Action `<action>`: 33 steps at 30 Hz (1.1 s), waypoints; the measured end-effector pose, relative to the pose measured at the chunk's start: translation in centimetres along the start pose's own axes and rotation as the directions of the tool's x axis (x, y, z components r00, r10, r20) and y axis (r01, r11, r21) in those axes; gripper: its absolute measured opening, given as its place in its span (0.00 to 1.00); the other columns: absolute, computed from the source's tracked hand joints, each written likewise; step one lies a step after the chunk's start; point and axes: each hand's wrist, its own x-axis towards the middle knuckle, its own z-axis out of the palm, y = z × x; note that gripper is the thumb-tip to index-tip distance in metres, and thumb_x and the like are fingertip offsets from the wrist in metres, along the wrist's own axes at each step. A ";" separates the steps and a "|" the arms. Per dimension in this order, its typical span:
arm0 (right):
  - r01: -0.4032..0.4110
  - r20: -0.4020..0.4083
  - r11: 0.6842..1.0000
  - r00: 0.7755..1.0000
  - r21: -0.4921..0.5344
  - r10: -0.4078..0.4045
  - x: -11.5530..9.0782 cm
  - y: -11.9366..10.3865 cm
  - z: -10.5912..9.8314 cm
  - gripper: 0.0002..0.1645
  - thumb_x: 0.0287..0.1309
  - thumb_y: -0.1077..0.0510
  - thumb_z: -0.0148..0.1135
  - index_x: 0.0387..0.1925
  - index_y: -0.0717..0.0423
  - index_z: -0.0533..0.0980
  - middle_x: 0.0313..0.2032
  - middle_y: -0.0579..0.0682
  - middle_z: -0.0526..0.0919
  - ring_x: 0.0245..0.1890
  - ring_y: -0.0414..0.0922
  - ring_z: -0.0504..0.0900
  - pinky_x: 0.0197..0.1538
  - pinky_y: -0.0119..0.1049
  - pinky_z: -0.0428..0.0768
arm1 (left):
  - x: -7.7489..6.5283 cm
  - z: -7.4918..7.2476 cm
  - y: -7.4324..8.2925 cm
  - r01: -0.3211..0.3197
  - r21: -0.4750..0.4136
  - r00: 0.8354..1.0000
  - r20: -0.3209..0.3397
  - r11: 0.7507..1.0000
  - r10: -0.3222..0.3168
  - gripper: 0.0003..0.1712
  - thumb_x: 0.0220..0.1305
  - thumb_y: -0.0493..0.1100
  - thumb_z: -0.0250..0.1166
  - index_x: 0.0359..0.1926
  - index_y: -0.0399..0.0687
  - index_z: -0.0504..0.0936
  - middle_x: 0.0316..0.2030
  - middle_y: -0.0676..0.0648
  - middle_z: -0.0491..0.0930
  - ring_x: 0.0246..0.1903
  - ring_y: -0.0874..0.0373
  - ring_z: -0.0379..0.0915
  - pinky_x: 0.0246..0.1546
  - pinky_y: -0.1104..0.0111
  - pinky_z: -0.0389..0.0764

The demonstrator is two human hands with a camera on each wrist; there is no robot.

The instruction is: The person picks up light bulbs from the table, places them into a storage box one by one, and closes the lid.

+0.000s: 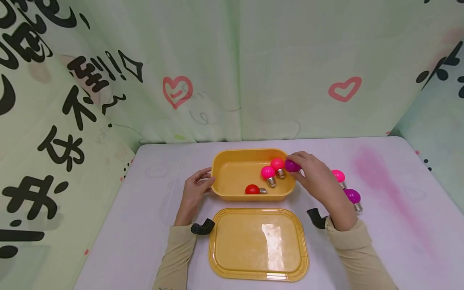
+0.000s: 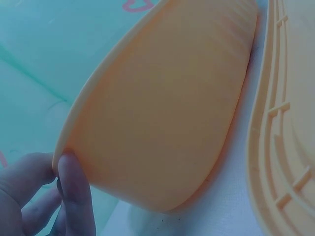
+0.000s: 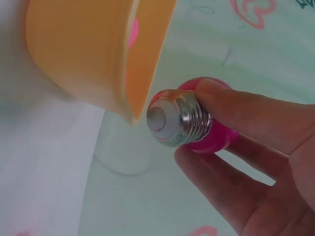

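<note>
A yellow plastic box [image 1: 232,173] stands on the table with two pink bulbs [image 1: 268,172] and a red bulb [image 1: 252,189] inside it. My left hand [image 1: 193,192] grips the box's left end, its thumb [image 2: 75,182] against the outer wall just under the rim. Between the thumb and fingers of my right hand [image 1: 314,176] is a purple light bulb [image 3: 211,140]. In the right wrist view, the bulb's silver screw base [image 3: 179,118] points toward the box's right rim, close beside it.
A yellow lid [image 1: 239,245] lies flat in front of the box. Right of the right wrist, a pink bulb [image 1: 338,175] and another purple bulb [image 1: 352,196] lie on the white table [image 1: 391,241]. Pale green curtains [image 1: 275,80] stand behind the table.
</note>
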 end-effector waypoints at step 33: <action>0.098 0.013 0.995 0.995 -0.015 -0.098 2.2 -1.2 3.6 0.27 0.53 0.68 0.71 0.56 0.65 0.77 0.54 0.61 0.79 0.55 0.59 0.77 0.60 0.55 0.77 | 0.1 0.0 0.0 0.019 0.007 1.000 -0.002 1.000 -0.019 0.24 0.64 0.39 0.68 0.61 0.42 0.78 0.49 0.40 0.76 0.37 0.54 0.78 0.35 0.73 0.84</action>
